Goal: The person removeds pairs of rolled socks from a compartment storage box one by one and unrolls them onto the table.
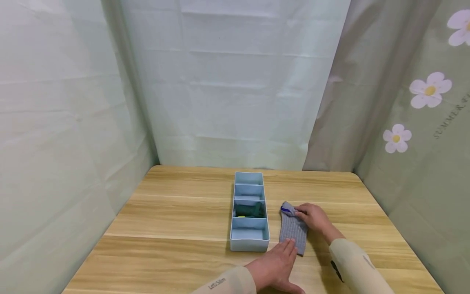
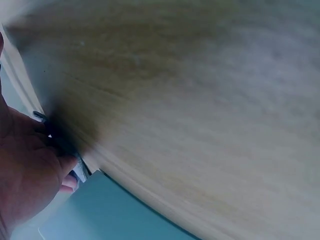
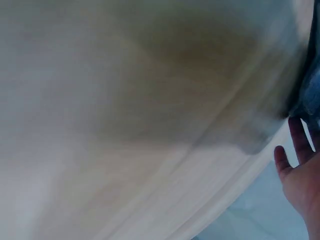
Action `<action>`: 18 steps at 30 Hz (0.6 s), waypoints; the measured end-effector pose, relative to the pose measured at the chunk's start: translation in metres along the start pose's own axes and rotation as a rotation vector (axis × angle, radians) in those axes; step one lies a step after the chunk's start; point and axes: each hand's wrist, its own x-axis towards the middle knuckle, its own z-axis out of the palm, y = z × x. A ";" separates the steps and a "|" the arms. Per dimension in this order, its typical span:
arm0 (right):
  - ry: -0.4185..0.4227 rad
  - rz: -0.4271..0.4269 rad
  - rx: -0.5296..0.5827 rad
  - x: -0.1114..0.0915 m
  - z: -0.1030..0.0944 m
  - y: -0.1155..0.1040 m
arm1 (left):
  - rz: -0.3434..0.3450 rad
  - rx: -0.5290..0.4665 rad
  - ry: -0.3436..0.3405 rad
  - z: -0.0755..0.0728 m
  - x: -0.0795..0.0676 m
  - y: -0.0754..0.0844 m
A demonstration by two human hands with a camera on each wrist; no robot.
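Note:
A grey ribbed sock [image 1: 293, 230] lies lengthwise on the table, its far end folded over with a dark blue stripe showing. My left hand [image 1: 276, 263] presses on the near end of the sock with fingers straight and thumb spread out. At the far end, my right hand [image 1: 315, 216] pinches the folded part from the right side. The left wrist view shows the left hand [image 2: 30, 165] low at the table; in the right wrist view the right hand [image 3: 305, 175] reaches the dark-looking fabric [image 3: 311, 95] at the frame's edge.
Left of the sock stands a light blue organizer box [image 1: 249, 245] with several compartments in a row. A dark green rolled cloth [image 1: 249, 210] with a bit of yellow sits in one of them. The wooden table [image 1: 176, 228] is bordered by hanging curtains [image 1: 227, 102].

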 end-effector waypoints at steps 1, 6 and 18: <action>-0.014 0.018 0.006 0.004 0.000 -0.001 | 0.004 -0.002 -0.005 0.000 0.000 -0.001; -0.072 0.124 -0.011 0.020 0.002 0.000 | 0.024 0.002 -0.004 -0.001 0.000 -0.003; 0.113 -0.085 0.009 0.030 0.009 0.009 | 0.034 0.039 0.025 -0.002 -0.001 -0.003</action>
